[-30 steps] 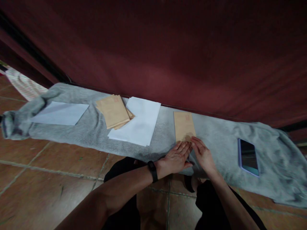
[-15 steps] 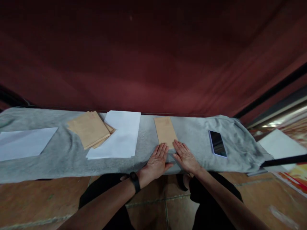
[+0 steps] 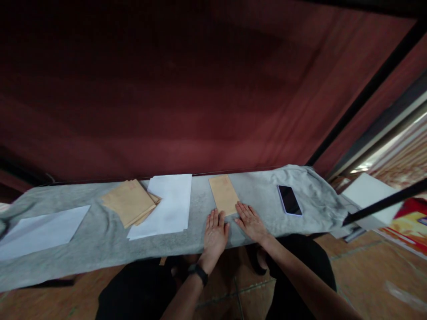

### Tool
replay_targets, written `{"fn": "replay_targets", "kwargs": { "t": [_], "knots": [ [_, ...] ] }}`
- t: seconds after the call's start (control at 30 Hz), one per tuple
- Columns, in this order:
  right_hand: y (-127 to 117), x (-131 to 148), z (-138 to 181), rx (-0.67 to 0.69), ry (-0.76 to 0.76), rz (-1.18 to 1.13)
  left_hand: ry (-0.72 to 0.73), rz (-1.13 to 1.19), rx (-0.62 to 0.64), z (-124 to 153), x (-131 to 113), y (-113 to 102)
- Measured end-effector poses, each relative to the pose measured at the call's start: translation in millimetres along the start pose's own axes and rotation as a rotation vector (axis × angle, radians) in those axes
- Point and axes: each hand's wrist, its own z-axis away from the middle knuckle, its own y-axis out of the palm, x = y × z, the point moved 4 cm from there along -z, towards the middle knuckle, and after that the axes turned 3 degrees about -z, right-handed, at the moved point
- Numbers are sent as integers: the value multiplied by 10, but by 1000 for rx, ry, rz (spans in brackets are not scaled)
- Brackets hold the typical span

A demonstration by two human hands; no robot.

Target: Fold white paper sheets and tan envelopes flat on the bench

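A single brown envelope (image 3: 224,194) lies flat on the grey cloth in front of me. My left hand (image 3: 215,233) rests palm down with fingers stretched, its fingertips at the envelope's near left corner. At the near right corner, my right hand (image 3: 251,221) lies flat with its fingers extended, the tips touching the envelope's edge. Neither hand grips anything. Further left is a pile of brown envelopes (image 3: 128,202), partly over a stack of white paper (image 3: 170,206).
Grey cloth (image 3: 187,245) covers the long narrow table against a dark red surface (image 3: 200,111). A phone (image 3: 290,200) lies to the right. At the far left is a white sheet (image 3: 43,231). A dark bar (image 3: 383,206) and a white panel (image 3: 370,195) stand beyond the right end.
The view has tilted and shifted. My left hand has turned, its fingers now pointing more straight ahead. My right hand stays at the envelope's right corner, and the envelope remains flat.
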Motion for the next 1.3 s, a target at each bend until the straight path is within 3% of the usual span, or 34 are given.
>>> {"fn": "replay_targets", "kwargs": {
  "t": [0.33, 0.67, 0.97, 1.3],
  "knots": [
    [-9, 40, -15, -90, -18, 45, -45, 81, -10, -34, 41, -11],
    [-56, 59, -17, -100, 20, -19, -331, 208, -26, -367, 12, -78],
    [-123, 112, -24, -86, 22, -47, -464, 228, 20, -518, 53, -55],
    [-122, 119, -26, -92, 34, -44, -573, 447, 156, -631, 176, -40]
  ]
}}
